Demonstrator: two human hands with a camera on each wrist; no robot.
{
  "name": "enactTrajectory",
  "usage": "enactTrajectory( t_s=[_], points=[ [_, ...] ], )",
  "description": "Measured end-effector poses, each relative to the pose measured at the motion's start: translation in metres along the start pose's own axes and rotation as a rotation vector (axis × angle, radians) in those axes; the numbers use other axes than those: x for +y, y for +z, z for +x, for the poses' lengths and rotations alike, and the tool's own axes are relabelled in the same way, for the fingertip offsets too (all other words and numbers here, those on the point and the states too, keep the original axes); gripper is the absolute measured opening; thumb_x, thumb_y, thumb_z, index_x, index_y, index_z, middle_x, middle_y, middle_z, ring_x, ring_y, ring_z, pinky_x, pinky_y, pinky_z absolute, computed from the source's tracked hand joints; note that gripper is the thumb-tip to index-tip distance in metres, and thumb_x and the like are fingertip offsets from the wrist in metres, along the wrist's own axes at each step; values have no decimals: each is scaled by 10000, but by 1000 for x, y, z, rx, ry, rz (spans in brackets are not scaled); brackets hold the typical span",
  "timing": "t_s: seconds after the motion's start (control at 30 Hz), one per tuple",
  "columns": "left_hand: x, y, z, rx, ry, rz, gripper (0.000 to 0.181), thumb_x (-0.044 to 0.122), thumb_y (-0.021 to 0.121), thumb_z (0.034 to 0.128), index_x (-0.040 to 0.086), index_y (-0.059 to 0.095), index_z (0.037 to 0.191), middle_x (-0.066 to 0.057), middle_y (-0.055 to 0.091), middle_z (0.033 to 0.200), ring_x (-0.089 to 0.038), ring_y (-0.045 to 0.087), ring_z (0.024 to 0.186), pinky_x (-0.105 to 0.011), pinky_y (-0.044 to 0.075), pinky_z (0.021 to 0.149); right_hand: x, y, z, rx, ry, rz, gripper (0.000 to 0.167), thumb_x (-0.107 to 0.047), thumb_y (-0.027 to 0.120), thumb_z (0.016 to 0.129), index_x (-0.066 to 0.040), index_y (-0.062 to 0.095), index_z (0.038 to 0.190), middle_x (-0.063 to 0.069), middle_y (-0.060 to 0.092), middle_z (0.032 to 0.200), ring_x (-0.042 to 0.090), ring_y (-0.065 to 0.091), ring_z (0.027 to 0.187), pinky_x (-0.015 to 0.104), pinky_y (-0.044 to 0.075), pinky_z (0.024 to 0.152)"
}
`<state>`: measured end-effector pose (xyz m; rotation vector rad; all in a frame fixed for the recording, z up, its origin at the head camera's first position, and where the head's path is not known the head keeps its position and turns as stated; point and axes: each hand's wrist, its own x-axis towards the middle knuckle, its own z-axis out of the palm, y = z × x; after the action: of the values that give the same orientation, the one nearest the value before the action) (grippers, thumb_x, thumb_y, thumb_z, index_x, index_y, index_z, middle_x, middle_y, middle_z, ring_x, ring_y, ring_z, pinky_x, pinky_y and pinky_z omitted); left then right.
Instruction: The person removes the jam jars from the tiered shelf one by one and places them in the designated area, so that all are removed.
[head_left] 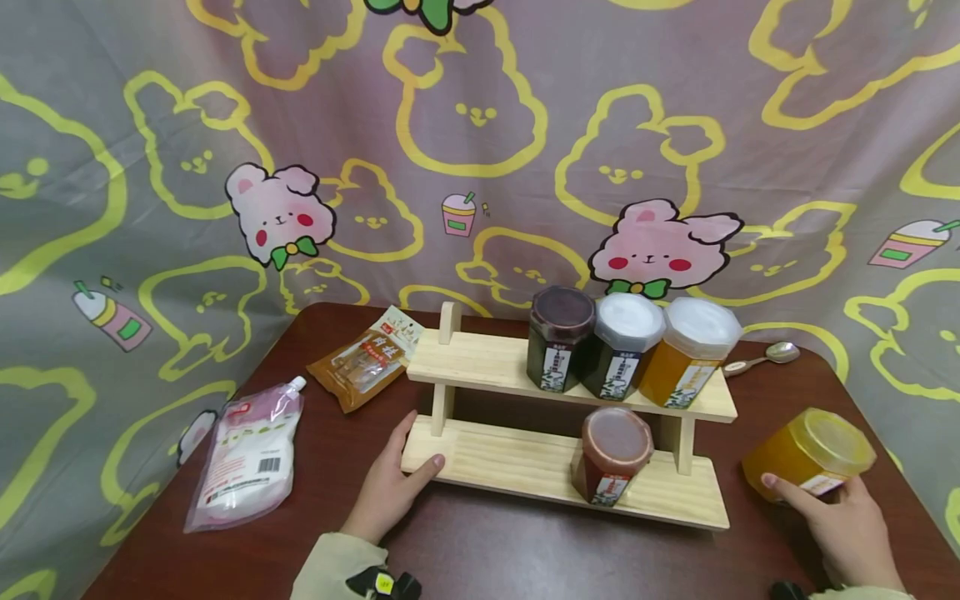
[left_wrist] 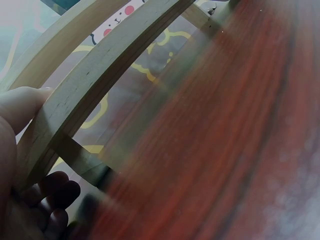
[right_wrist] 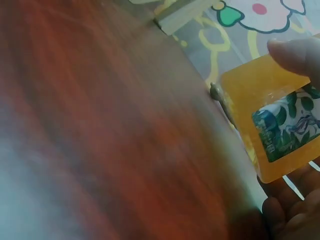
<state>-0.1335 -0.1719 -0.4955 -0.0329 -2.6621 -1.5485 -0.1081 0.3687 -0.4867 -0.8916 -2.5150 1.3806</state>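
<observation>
My left hand [head_left: 393,483] grips the left end of the lower board of a two-tier wooden rack [head_left: 502,458]; in the left wrist view the thumb lies over the board [left_wrist: 95,75] and the fingers curl beneath it. At the far right, my right hand [head_left: 847,525] holds a tilted jar of amber-yellow contents [head_left: 795,454], its label [right_wrist: 287,122] showing in the right wrist view. On the upper board stand a dark jar [head_left: 558,342], a white-lidded dark jar [head_left: 621,354] and a white-lidded amber jar [head_left: 686,358]. A reddish-brown jar [head_left: 611,458] stands on the lower board.
A white-and-pink spouted pouch [head_left: 251,454] lies on the dark wooden table [head_left: 480,550] at the left. Behind it is a brown packet [head_left: 363,362]. A metal spoon [head_left: 776,354] lies behind the rack's right end. A patterned curtain [head_left: 480,200] hangs behind the table.
</observation>
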Motion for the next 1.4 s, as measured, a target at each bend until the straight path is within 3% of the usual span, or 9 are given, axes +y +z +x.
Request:
enactTrajectory(
  t_s=[0.1,0.17,0.2,0.4,0.63,0.87,1.17,1.27,1.4],
  points=[
    [0,0,0,-2,-3,5,886,406,762,891,116,288,1582,-182,399,1558,-357,385,1415,-578,312,1130,4,1,-6,15,-23,82,788,-398,831,831,-292,391,1476,-106,555,1204,78,486,1071,144,372,971],
    [0,0,0,-2,-5,8,889,408,762,891,114,287,1582,-183,398,1558,-358,386,1414,-580,312,1131,7,1,-10,11,-59,158,692,-317,829,848,-357,419,1404,-224,508,1088,-33,464,974,61,349,801],
    [0,0,0,-2,-5,9,890,407,763,890,114,286,1582,-184,398,1559,-359,386,1415,-580,311,1131,8,1,-12,3,-80,194,664,-277,826,855,-366,428,1379,-254,489,1055,-66,454,942,47,333,732],
    [0,1,1,-3,-7,6,886,399,765,891,111,289,1581,-182,398,1559,-357,384,1416,-578,308,1134,10,4,-23,-23,-71,392,629,-126,822,849,-382,453,1290,-218,514,1089,-77,470,959,51,350,748],
    [1,1,0,-10,-7,-1,885,397,763,893,108,287,1581,-185,399,1557,-355,384,1416,-574,309,1134,7,5,-30,-37,-91,551,597,-8,794,844,-278,490,1281,-142,549,1086,-23,514,925,61,437,696],
    [1,0,0,-9,-14,-4,883,395,765,892,122,287,1582,-176,398,1560,-347,379,1420,-570,307,1135,-1,0,-46,-47,-155,73,514,-269,801,880,-397,427,1208,-287,508,932,-64,471,839,111,352,685],
    [1,0,0,-5,-9,0,877,394,763,894,118,292,1580,-178,401,1558,-349,382,1418,-573,307,1136,-11,4,-58,-115,-309,6,533,-197,808,873,-332,449,1242,-325,495,965,-106,470,854,102,345,690],
    [1,0,0,-4,-9,1,879,391,765,892,119,291,1580,-180,402,1557,-350,385,1417,-576,308,1135,-13,7,-61,-104,-332,-12,566,-197,838,842,-258,470,1268,-334,493,964,-118,466,852,95,342,689],
    [0,0,0,-2,-6,0,879,386,768,891,117,293,1580,-183,403,1555,-351,386,1416,-577,309,1135,-17,14,-67,-55,-458,-10,672,-137,902,752,-145,503,1292,-305,520,1000,-119,483,884,61,340,732]
  ],
)
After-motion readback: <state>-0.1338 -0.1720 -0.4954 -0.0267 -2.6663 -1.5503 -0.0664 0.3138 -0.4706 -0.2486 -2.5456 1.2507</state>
